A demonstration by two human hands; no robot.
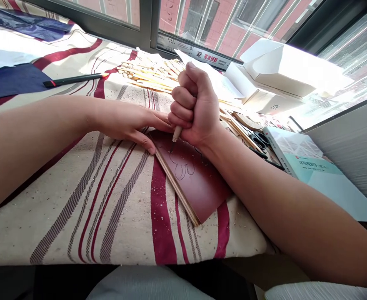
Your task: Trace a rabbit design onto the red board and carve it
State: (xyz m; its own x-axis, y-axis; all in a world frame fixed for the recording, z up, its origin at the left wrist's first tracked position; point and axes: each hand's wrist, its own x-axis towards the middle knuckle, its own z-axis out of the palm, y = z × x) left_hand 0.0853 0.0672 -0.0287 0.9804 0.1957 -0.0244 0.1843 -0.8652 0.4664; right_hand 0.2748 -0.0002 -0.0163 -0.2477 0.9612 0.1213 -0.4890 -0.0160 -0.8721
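Note:
A reddish-brown wooden board with pale layered edges lies aslant on the striped cloth. Thin dark curved outlines mark its face. My right hand is closed in a fist around a carving tool with a light wooden handle. The tool points down, its thin dark tip at the board's surface near the drawn lines. My left hand lies at the board's far left corner, thumb against the edge and fingers stretched toward my right fist. Its fingertips are partly hidden behind that fist.
Behind my hands lies a pile of thin wooden sticks. A black pencil rests at the left by dark blue cloth. White boxes, black-handled scissors and a book are at the right. Small chips dot the striped cloth.

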